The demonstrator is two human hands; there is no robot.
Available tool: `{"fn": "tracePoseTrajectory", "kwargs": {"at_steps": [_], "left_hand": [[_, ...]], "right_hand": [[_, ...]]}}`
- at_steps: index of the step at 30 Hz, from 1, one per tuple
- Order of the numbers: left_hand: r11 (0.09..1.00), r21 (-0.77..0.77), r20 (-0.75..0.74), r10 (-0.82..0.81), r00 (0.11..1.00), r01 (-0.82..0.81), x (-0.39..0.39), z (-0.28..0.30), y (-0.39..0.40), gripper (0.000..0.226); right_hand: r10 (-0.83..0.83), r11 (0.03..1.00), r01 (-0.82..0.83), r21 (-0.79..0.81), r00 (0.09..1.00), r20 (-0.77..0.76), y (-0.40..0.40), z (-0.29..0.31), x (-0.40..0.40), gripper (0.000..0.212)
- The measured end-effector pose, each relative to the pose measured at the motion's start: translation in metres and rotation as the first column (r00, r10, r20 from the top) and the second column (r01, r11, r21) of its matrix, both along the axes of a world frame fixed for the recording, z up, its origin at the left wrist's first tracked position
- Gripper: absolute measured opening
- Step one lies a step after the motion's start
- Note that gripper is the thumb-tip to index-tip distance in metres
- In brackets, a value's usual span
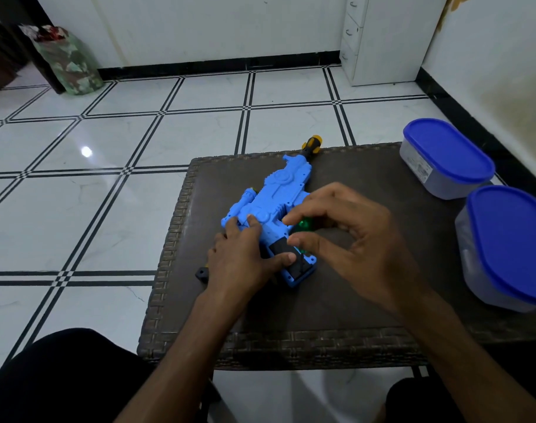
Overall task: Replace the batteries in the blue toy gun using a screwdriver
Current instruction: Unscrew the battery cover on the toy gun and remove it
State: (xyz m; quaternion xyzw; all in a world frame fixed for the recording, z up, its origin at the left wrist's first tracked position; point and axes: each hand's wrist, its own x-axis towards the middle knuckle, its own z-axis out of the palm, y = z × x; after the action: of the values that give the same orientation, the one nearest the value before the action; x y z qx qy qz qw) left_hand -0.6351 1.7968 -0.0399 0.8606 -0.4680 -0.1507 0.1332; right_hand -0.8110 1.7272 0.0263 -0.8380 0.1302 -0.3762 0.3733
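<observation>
On the dark bench (337, 306) before you, your left hand (242, 264) lies flat on the blue toy gun (275, 206), fingers straight, thumb across its black grip. Your right hand (352, 239) hovers just beside, fingers curled around a green object (304, 225); what it is, you cannot tell. Farther right stand two blue-lidded containers (450, 157).

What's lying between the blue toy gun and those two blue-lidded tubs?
Head view: only the right hand, over bare brown table, between toy gun and tubs.
</observation>
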Motion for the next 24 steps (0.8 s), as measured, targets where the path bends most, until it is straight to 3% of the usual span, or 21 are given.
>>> {"fn": "tracePoseTrajectory", "kwargs": {"at_steps": [4,10,15,24], "left_hand": [[1.0,0.009,0.024,-0.01,1.0,0.01,0.0001,-0.0024,-0.0004,0.098],[1.0,0.01,0.006,0.003,1.0,-0.003,-0.0003,0.0012,0.0007,0.102],[1.0,0.011,0.03,-0.005,1.0,0.005,-0.0003,-0.0019,-0.0003,0.098],[1.0,0.008,0.013,-0.001,1.0,0.001,0.0014,-0.0017,0.0005,0.106]], "right_hand": [[0.026,0.999,-0.025,0.035,0.999,-0.025,0.0004,-0.0016,0.0,0.036],[0.036,0.999,-0.035,0.011,0.999,-0.012,0.0003,-0.0028,0.0003,0.026],[0.013,0.985,-0.016,0.173,1.0,0.016,0.0015,-0.0021,-0.0022,0.034],[-0.028,1.0,0.028,0.009,1.0,0.001,-0.0014,-0.0031,0.0007,0.022]]}}
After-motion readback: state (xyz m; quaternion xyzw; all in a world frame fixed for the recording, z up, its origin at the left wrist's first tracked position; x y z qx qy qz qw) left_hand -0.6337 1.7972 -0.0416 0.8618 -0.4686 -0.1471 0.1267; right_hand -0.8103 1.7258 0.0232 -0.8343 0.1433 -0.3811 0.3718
